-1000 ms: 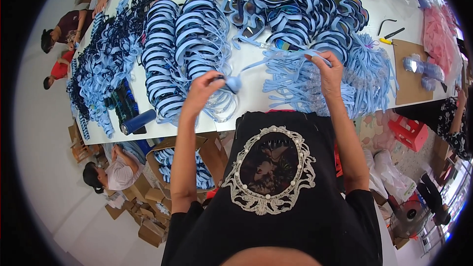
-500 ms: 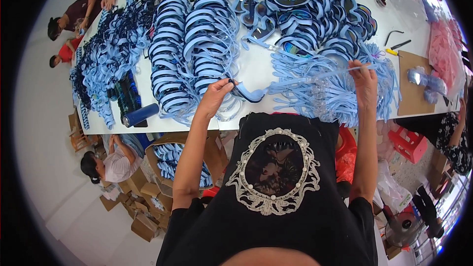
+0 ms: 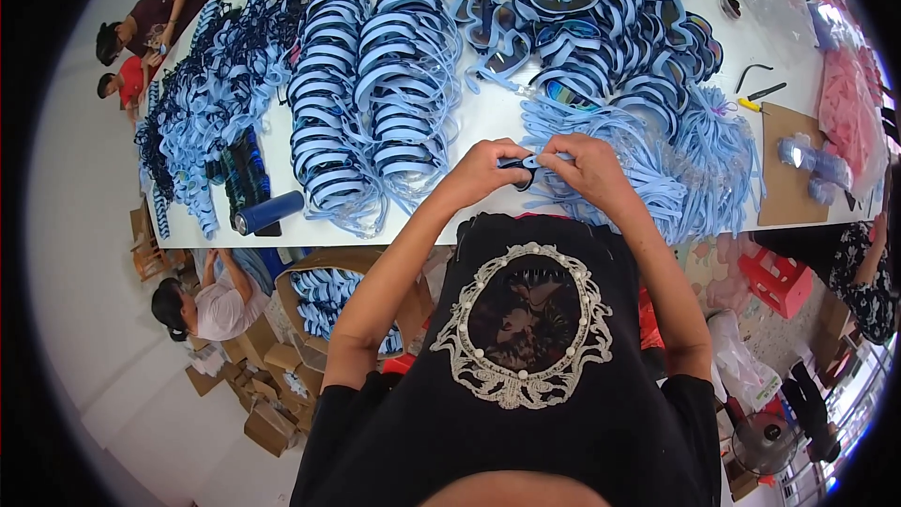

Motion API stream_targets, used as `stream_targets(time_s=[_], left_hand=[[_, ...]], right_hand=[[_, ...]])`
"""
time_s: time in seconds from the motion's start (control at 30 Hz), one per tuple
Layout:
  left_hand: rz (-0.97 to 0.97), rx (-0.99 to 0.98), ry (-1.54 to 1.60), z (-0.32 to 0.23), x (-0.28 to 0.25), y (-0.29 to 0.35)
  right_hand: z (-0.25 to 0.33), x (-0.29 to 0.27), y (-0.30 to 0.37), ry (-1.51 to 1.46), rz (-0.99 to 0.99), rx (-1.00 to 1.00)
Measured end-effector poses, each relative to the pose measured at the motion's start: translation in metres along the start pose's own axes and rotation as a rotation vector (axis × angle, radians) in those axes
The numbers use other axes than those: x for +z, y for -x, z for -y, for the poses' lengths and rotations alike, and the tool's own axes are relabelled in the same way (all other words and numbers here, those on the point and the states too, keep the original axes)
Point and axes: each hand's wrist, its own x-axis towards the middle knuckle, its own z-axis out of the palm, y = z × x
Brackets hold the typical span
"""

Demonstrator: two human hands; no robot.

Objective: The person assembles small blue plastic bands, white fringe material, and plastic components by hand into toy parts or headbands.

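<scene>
Above the table's near edge, my two hands meet over a pair of swim goggles (image 3: 522,169) with a dark body and light blue trim, mostly hidden by my fingers. My left hand (image 3: 481,173) pinches its left side. The fingers of my right hand (image 3: 591,171) are closed on a light blue part at its right end, perhaps the strap. Right beside and behind them lies a heap of light blue straps with clear pieces (image 3: 648,178). Left of my hands, goggles are stacked in two long rows (image 3: 404,84). Farther back is a pile of goggles with dark lenses (image 3: 563,0).
A tangle of blue and navy straps (image 3: 225,84) covers the table's left part, near a blue bottle (image 3: 269,213). At right lie a brown board (image 3: 793,197), a yellow-handled tool (image 3: 748,104) and pink bagged goods (image 3: 845,103). Below stands a carton of goggles (image 3: 324,296). Other people sit around.
My right hand has come left and down from its raised place over the straps, where it held a strap end stretched out. My left hand has moved right, and both now meet at the goggles.
</scene>
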Motion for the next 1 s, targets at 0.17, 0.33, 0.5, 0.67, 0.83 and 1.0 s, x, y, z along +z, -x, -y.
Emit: stream_targets(time_s=[0.17,0.33,0.5,0.67,0.83,1.0], left_hand=[[0.044,-0.029,0.042,-0.002,-0.007,-0.002],[0.070,-0.040,0.044,0.014,-0.007,0.000],[-0.037,0.041,0.168,0.026,0.015,0.009],[-0.093,-0.083,0.332,0.029,0.006,0.026],[-0.152,-0.062,0.420,0.046,-0.037,0.067],[-0.182,-0.219,0.446,0.078,-0.085,0.100]], right_hand=[[0.000,0.003,-0.003,0.088,0.003,-0.045],[-0.001,0.018,-0.004,0.108,-0.005,-0.024],[-0.008,0.056,-0.015,0.158,-0.233,0.010],[-0.057,0.092,-0.034,-0.183,-0.150,0.231],[-0.006,0.079,-0.057,-0.626,0.366,0.469],[0.001,0.098,-0.105,-1.116,0.520,0.519]])
